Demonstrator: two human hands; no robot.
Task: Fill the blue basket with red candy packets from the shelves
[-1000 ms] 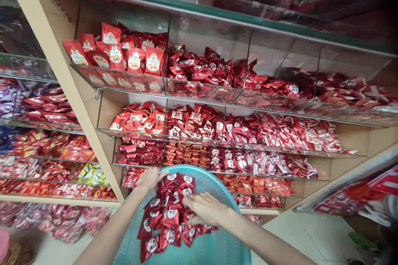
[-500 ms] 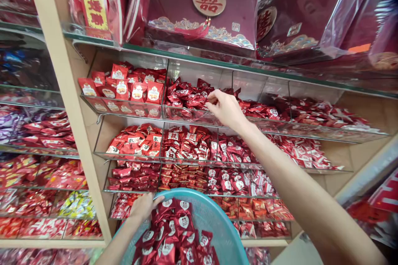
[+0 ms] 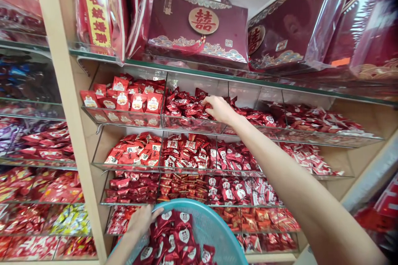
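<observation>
My right hand (image 3: 219, 109) reaches into an upper shelf compartment of small dark red candy packets (image 3: 183, 103). Its fingers are bent and drawn together at the packets; whatever lies between the fingertips is hidden. Below, my left hand (image 3: 140, 220) is closed on the rim of a turquoise plastic basket (image 3: 217, 232), at its upper left side. Inside the basket lies a pile of dark red packets (image 3: 172, 238) with white round labels. The basket's lower part is outside the picture.
Clear dividers and a low clear front lip (image 3: 199, 123) border the compartments. Red cookie packets (image 3: 137, 101) fill the left one. A glass shelf (image 3: 192, 68) above holds maroon gift bags (image 3: 199, 20). A wooden upright (image 3: 66, 103) stands left, with more candy shelves beyond it.
The view has tilted slightly upward, so the shelves sit lower in the picture. My right hand's fingers have shifted slightly at the same packets. My left hand keeps its grip on the basket.
</observation>
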